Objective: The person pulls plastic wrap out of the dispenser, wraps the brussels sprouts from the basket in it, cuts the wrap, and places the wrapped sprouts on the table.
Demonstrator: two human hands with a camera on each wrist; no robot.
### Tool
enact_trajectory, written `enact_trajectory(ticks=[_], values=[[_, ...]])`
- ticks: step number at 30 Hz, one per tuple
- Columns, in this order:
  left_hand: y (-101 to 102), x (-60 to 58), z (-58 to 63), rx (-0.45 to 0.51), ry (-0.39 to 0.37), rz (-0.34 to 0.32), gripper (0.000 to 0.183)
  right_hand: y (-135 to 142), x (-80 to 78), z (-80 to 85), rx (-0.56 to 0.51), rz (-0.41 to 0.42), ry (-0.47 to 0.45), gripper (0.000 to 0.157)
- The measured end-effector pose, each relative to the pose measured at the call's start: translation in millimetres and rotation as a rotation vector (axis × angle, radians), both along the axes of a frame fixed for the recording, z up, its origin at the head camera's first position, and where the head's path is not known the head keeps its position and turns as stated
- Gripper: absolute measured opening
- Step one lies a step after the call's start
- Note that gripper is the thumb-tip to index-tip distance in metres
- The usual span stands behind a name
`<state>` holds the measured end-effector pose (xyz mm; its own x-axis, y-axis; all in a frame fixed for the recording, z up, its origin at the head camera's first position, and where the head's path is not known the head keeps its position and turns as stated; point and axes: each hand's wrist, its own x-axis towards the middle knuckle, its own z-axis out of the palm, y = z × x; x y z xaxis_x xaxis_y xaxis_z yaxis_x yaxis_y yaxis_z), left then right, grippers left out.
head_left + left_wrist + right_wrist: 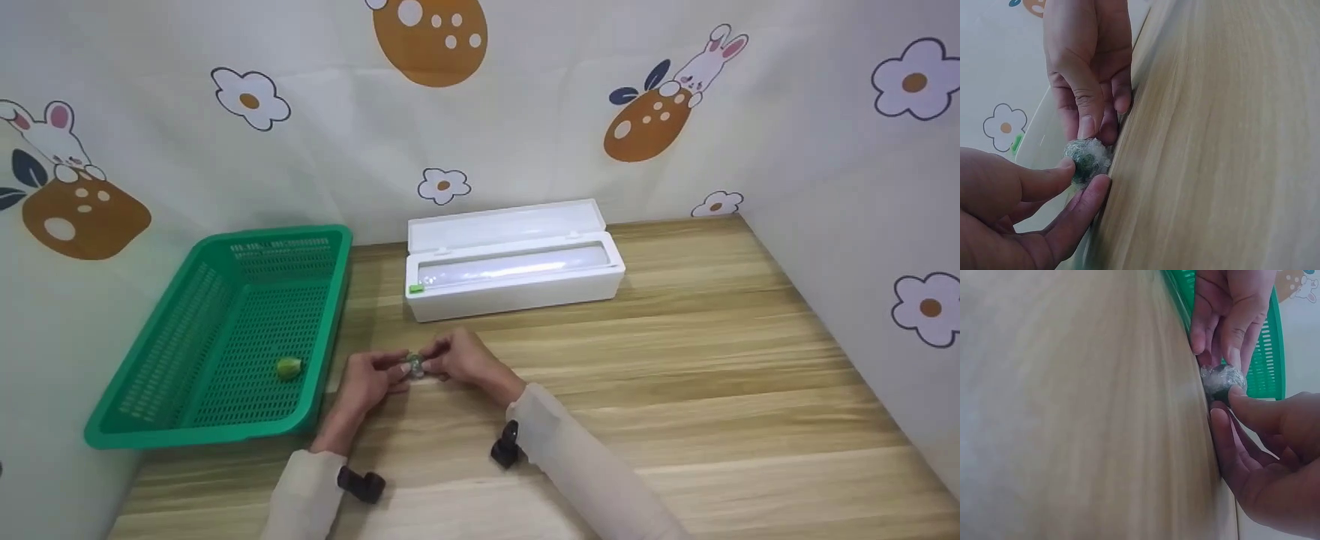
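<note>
Between both hands, just above or on the table, is a small roundish green piece wrapped in crumpled cling film (pixel 415 365). The left hand (pixel 369 381) pinches its left side with thumb and fingertips. From the other side, the right hand (pixel 466 361) pinches it too, thumb on top and a finger low against it. In the left wrist view, the clear wrap bunches at one end of the wrapped green piece (pixel 1087 162), and dark green shows through. What kind of food it is cannot be told.
A green plastic basket (pixel 328 330) stands left of the hands, with a yellow-green cut piece (pixel 289 368) inside. Behind the hands, a white cling film box (pixel 517 294) has its lid raised, showing the roll and a green slider (pixel 416 288). Patterned cloth (pixel 525 112) borders the wooden table (pixel 720 360).
</note>
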<state>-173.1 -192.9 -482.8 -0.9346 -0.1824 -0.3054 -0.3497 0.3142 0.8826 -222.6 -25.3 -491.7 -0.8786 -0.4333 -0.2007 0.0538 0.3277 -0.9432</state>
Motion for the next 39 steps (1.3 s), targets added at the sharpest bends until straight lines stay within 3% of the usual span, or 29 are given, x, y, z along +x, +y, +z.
enact_trajectory(ticks=[5, 12, 19, 23, 28, 39], values=[[0.9, 4.1, -0.6, -0.003, 0.029, 0.039, 0.033, 3.0, -1.3, -1.6, -0.055, 0.026, -0.037, 0.027], [4.0, 11.3, 6.8, -0.012, 0.063, 0.042, 0.035, 25.0, 1.9, 4.5, -0.038, 0.071, -0.099, 0.037], [8.7, 15.5, 27.6, -0.189, 0.084, 0.018, 0.033, 62.4, 2.4, 23.3, 0.012, 0.09, -0.069, 0.032], [14.0, 12.7, 40.3, -0.258, 0.098, 0.0, 0.026, 91.4, -2.4, 33.4, 0.046, 0.117, 0.043, 0.03], [21.6, 4.4, 56.4, -0.267, 0.126, -0.025, 0.021, 128.9, -13.7, 48.4, 0.108, 0.118, 0.28, 0.027], [39.4, -36.4, 99.6, -0.335, 0.178, -0.167, 0.024, 193.3, -47.0, 83.7, 0.303, -0.148, 0.55, 0.024]])
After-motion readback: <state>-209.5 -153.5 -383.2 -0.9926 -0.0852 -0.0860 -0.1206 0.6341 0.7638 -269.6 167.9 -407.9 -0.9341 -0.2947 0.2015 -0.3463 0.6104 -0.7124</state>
